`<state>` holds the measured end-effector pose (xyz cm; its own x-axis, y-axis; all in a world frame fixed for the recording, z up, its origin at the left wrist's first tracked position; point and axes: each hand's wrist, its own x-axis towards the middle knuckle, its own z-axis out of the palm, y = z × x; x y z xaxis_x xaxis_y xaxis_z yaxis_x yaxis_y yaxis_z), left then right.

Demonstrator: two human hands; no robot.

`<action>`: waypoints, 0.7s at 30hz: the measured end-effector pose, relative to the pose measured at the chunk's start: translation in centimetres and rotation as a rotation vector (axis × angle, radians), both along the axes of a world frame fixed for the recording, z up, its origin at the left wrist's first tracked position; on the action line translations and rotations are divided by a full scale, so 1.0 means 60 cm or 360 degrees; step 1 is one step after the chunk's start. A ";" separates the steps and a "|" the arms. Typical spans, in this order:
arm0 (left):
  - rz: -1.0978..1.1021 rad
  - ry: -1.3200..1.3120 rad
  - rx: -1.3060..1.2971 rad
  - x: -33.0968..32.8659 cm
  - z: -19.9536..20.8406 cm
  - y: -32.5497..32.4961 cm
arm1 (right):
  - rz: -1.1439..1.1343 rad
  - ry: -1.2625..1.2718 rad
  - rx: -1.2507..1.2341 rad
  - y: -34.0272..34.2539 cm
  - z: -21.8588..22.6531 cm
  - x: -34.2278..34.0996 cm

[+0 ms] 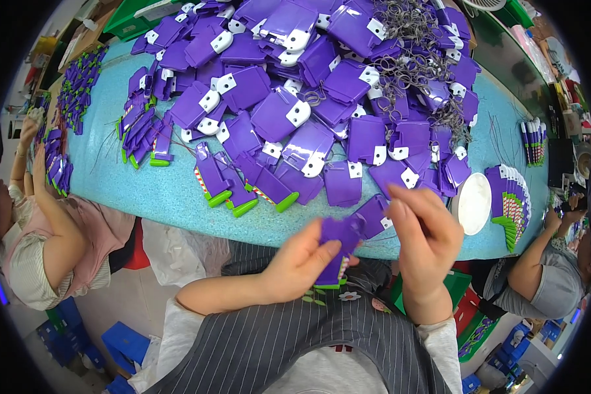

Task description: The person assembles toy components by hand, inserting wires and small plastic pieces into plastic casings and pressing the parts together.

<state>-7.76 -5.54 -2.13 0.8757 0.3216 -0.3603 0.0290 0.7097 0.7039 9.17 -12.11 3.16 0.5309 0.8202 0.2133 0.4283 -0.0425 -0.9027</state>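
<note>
1. Purple piece is held up in front of the body, over the near edge of the blue bench and the striped apron.
2. Its long axis is seen running roughly away from the body; the green end is pointed toward the apron, the purple body toward the bench. The red-and-white striped edge is turned to the right.
3. By the grip of the left hand, the piece is pinched, with the thumb laid across its face.
4. The right hand is raised to the right, fingers curled and thumb near the index finger; whether anything is pinched by its grip cannot be told.
5. Just beside those fingertips, a white-cornered purple plate is seen at the bench edge.
6. Beyond, a large heap of purple plates is topped at the right by dark rings.
7. At the right, a white oval dish is set beside fanned pieces, their green ends pointed toward the near edge.
</note>
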 end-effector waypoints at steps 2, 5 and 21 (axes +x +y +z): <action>0.0214 -0.0095 -0.0014 0.005 0.015 0.013 | 0.0007 -0.0291 0.0007 -0.031 0.002 -0.006; 0.0256 -0.0184 -0.0021 0.009 0.025 0.008 | 0.0084 -0.0724 0.0050 -0.043 -0.010 -0.023; 0.0209 0.0053 0.1185 0.009 0.012 -0.015 | 0.0004 -0.0942 0.0032 -0.039 -0.032 -0.022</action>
<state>-7.23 -6.42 -1.42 0.8059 0.5912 -0.0329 0.0070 0.0461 0.9989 7.83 -14.48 1.25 0.3149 0.8140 0.4882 0.8594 -0.0262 -0.5107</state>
